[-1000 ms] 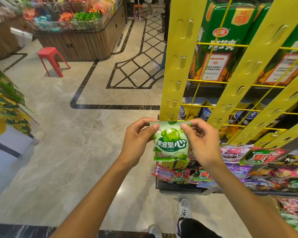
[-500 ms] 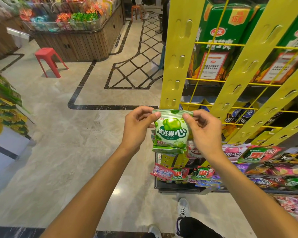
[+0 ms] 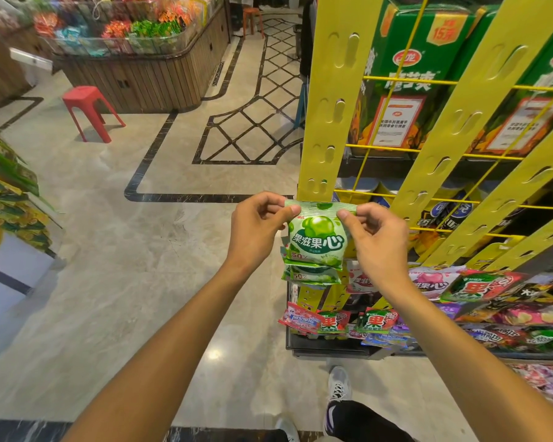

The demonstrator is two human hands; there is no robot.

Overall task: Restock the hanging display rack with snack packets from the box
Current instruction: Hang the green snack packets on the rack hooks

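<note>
Both thumbs and forefingers pinched the top seam of a green packet [image 3: 316, 240], the left hand [image 3: 256, 231] at its left corner, the right hand [image 3: 374, 240] at its right, other fingers curled. The packet hung upright against the foot of the leftmost yellow strip [image 3: 329, 100], its seam just under the lowest slots. It read 果滋果心 and 50%; a matching packet [image 3: 313, 275] hung just below. Behind the strips, green cartons [image 3: 409, 74] carried a "15" tag. Left of the strip the floor [image 3: 141, 266] lay open out to a red stool [image 3: 90, 113]
</note>
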